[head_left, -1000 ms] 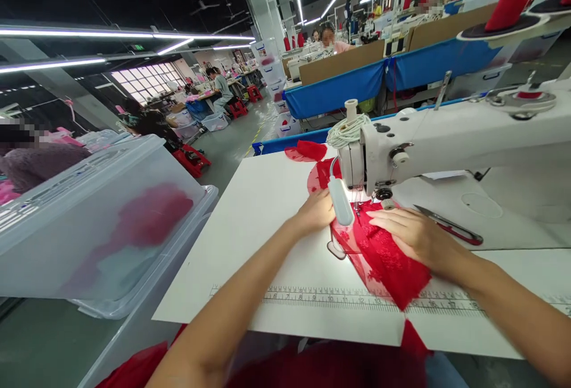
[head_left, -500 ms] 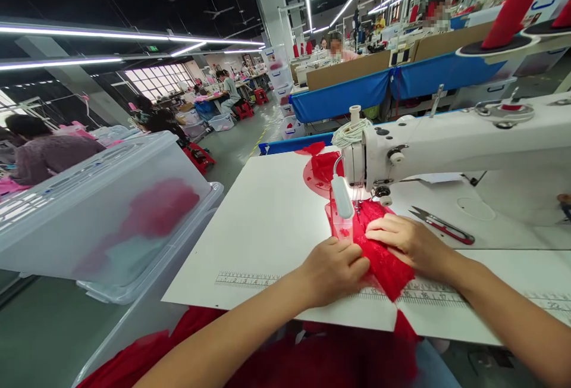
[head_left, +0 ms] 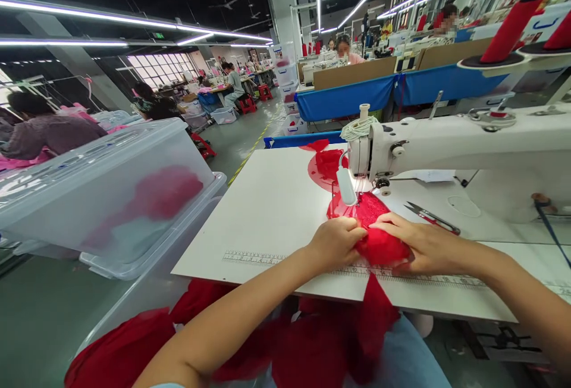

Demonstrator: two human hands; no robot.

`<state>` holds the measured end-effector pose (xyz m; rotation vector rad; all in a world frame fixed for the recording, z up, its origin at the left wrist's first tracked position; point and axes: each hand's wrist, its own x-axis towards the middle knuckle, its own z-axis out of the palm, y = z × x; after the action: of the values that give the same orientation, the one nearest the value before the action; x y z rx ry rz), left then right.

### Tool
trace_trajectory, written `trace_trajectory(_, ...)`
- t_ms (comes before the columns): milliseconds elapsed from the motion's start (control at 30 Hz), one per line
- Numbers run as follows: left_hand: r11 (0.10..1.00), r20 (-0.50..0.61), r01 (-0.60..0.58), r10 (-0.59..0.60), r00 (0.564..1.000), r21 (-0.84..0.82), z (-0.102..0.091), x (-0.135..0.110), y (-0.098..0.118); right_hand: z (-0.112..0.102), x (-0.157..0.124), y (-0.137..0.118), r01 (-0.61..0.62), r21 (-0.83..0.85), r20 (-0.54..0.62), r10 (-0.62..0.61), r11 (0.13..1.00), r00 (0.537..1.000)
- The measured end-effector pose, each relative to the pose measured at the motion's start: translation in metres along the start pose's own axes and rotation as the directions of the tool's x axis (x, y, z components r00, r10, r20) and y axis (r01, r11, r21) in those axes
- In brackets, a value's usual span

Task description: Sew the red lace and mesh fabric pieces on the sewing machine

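Observation:
A piece of red lace fabric (head_left: 381, 248) lies under the needle area of a white sewing machine (head_left: 446, 145), bunched toward me. My left hand (head_left: 336, 244) is closed, pinching the fabric's left edge just in front of the needle. On the right side, my right hand (head_left: 419, 246) grips the same fabric, its index finger reaching toward my left fingertips. A sheer red piece (head_left: 322, 165) lies flat behind the needle. More red fabric (head_left: 312, 340) hangs over the table's front edge onto my lap.
Thread snips (head_left: 432, 218) lie right of my right hand. A ruler scale (head_left: 250, 257) runs along the white table (head_left: 232, 209). A translucent lidded bin (head_left: 111, 197) stands at left. Red thread cones (head_left: 513, 28) rise at upper right. Other people sit at machines beyond.
My hands have come closer together, and the fabric between them is gathered and folded rather than flatter. My right hand has shifted down along the fabric. The camera view has moved slightly.

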<state>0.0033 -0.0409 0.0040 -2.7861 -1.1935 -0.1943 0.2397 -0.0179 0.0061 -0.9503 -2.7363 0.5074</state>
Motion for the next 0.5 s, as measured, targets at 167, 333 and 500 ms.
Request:
trace_trajectory(167,1.0,-0.013,0.004,-0.004,1.0,-0.016,-0.002,0.006,-0.004,0.012,0.016,0.016,-0.072,-0.006,-0.205,0.069,0.997,0.976)
trace_trajectory(333,0.995,0.013,-0.095,0.094,0.995,0.039,0.004,-0.007,0.008,0.014,0.026,0.023,0.086,0.058,-0.235,-0.071,0.995,0.969)
trace_trajectory(500,0.99,-0.045,-0.068,0.074,0.996,0.12,0.008,-0.029,0.022,0.026,0.017,0.019,0.166,0.082,-0.262,-0.139,0.983,0.955)
